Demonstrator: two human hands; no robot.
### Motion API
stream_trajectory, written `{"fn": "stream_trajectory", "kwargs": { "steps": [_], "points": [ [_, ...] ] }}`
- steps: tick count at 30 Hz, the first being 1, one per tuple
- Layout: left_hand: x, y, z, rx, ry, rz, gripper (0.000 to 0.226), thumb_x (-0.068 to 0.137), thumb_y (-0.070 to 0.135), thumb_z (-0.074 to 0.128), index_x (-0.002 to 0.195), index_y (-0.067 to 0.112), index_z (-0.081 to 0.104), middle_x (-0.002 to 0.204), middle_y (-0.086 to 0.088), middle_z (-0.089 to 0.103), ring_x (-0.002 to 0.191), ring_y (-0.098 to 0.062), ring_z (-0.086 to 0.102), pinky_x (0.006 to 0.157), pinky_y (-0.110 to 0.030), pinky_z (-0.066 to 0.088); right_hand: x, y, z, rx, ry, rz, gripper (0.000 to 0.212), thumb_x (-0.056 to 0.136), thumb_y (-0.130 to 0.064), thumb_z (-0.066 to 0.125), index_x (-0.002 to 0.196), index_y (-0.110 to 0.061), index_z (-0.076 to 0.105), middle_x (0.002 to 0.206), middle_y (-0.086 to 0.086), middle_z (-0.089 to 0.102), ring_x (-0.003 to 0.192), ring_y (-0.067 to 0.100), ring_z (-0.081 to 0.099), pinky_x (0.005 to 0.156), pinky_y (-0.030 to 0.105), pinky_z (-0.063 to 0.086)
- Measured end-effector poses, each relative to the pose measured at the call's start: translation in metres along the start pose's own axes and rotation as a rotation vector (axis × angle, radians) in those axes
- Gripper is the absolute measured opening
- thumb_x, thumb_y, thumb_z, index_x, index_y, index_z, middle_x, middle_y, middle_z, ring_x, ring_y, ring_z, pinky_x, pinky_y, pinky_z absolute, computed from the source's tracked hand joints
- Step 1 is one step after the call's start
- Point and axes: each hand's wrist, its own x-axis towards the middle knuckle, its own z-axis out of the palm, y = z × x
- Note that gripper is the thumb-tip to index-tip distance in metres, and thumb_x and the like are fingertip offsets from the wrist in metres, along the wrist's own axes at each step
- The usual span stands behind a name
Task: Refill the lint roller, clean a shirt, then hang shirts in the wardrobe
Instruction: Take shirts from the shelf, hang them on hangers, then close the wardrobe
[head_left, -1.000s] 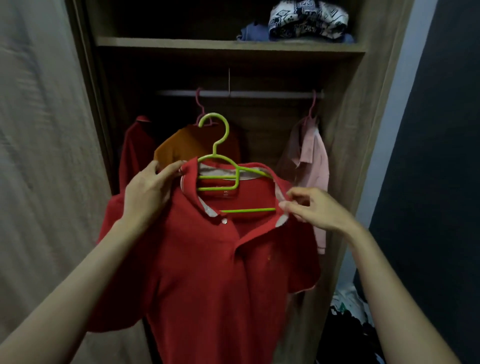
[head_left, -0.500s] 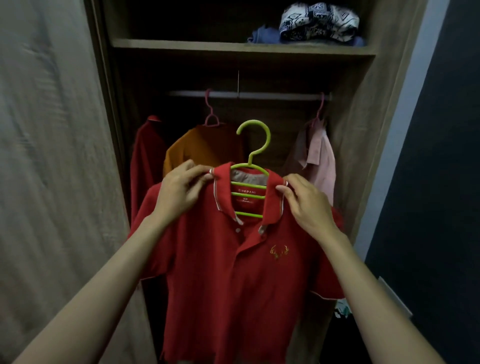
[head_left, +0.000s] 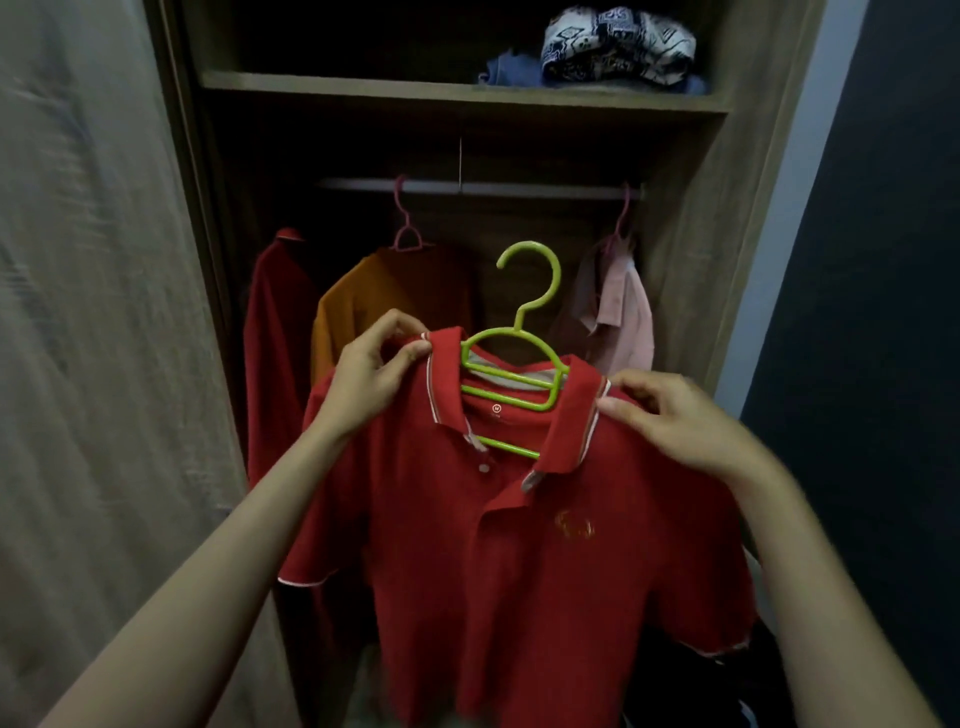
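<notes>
Wardrobe (head_left: 691, 291) open, fills centre and top of frame; wood-grain door panel (head_left: 93, 312) takes the left side. Shelf (head_left: 363, 88) across the top, folded patterned clothes (head_left: 618, 44) on it upper right. Rail (head_left: 519, 188) below the shelf carries a dark red shirt (head_left: 270, 343) at left, an orange shirt (head_left: 363, 306) on a pink hanger, and a pink shirt (head_left: 623, 317) at right.

Red polo shirt (head_left: 519, 571) held up at frame centre, in front of the wardrobe, not on the rail. White-trimmed collar and sleeve hems, placket open, small gold emblem on the chest, front facing camera. It sits on a green hanger (head_left: 524, 322), hook free below the rail.

Left hand (head_left: 371, 371) pinches the shirt's shoulder beside the collar. Right hand (head_left: 675, 421) pinches the other collar edge.
</notes>
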Motion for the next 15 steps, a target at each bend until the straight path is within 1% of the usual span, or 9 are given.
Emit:
{"fn": "stream_trajectory", "kwargs": {
  "steps": [1,2,3,4,6,9,11,12,15],
  "points": [
    [-0.001,-0.002,0.003,-0.043,0.019,-0.013,0.014,0.09,0.013,0.064,0.089,0.026,0.059,0.083,0.018,0.062,0.076,0.001,0.055,0.075,-0.019,0.044,-0.01,-0.001,-0.011,0.084,-0.085,0.041,0.015,0.092,-0.026,0.058,0.097,-0.016,0.069,0.092,0.0,0.071,0.088,0.01,0.066,0.08,0.028,0.051],
    [0.0,-0.004,0.005,-0.08,0.032,-0.024,0.018,0.09,0.011,0.064,0.087,0.027,0.058,0.081,0.019,0.062,0.075,0.002,0.053,0.074,-0.017,0.042,-0.019,-0.002,-0.019,0.174,-0.123,0.08,0.016,0.092,-0.024,0.058,0.098,-0.014,0.069,0.095,0.003,0.072,0.091,0.015,0.067,0.082,0.027,0.053],
    [0.0,-0.004,0.009,-0.112,0.035,-0.037,0.02,0.089,0.009,0.064,0.087,0.027,0.057,0.081,0.02,0.061,0.074,0.004,0.052,0.074,-0.015,0.041,-0.027,-0.003,-0.023,0.248,-0.119,0.109,0.018,0.092,-0.023,0.057,0.099,-0.013,0.069,0.097,0.005,0.072,0.09,0.017,0.068,0.08,0.025,0.053],
    [0.001,-0.005,0.013,-0.123,0.031,-0.05,0.021,0.089,0.009,0.064,0.086,0.028,0.057,0.08,0.02,0.061,0.074,0.004,0.051,0.074,-0.015,0.041,-0.033,-0.004,-0.023,0.303,-0.086,0.126,0.019,0.092,-0.023,0.057,0.1,-0.011,0.069,0.096,0.006,0.072,0.088,0.017,0.069,0.078,0.023,0.054],
    [0.003,-0.008,0.022,-0.112,-0.003,-0.063,0.018,0.09,0.013,0.064,0.087,0.029,0.057,0.082,0.017,0.06,0.075,0.002,0.051,0.075,-0.021,0.042,-0.042,-0.007,-0.021,0.363,0.006,0.151,0.02,0.093,-0.02,0.055,0.099,-0.007,0.069,0.093,0.009,0.072,0.081,0.014,0.067,0.074,0.019,0.053],
    [0.006,-0.01,0.037,-0.045,-0.1,-0.097,0.005,0.092,0.025,0.064,0.095,0.025,0.06,0.09,0.011,0.064,0.082,-0.004,0.056,0.08,-0.03,0.046,-0.058,-0.009,-0.025,0.374,0.097,0.184,0.016,0.092,-0.018,0.057,0.094,-0.011,0.071,0.084,0.0,0.073,0.076,0.007,0.066,0.069,0.014,0.051],
    [0.008,-0.015,0.039,0.043,-0.136,-0.101,0.019,0.092,0.032,0.061,0.109,0.021,0.061,0.102,0.005,0.065,0.095,-0.008,0.059,0.089,-0.034,0.047,-0.07,-0.01,-0.036,0.339,0.166,0.199,0.014,0.09,-0.02,0.059,0.09,-0.017,0.073,0.082,-0.004,0.073,0.075,0.003,0.065,0.068,0.011,0.049],
    [0.009,-0.017,0.035,0.093,-0.138,-0.087,0.027,0.093,0.036,0.06,0.115,0.021,0.059,0.108,0.002,0.064,0.101,-0.009,0.059,0.093,-0.036,0.048,-0.075,-0.011,-0.042,0.316,0.21,0.2,0.013,0.089,-0.02,0.06,0.09,-0.018,0.073,0.082,-0.003,0.073,0.075,0.003,0.065,0.069,0.011,0.049],
    [0.006,-0.025,0.014,0.251,-0.08,-0.015,0.042,0.093,0.041,0.057,0.129,0.022,0.052,0.123,-0.002,0.058,0.116,-0.014,0.054,0.099,-0.041,0.046,-0.08,-0.018,-0.053,0.3,0.33,0.2,0.014,0.089,-0.017,0.06,0.09,-0.012,0.073,0.08,0.002,0.072,0.071,0.003,0.063,0.065,0.01,0.048]
  ]
}}
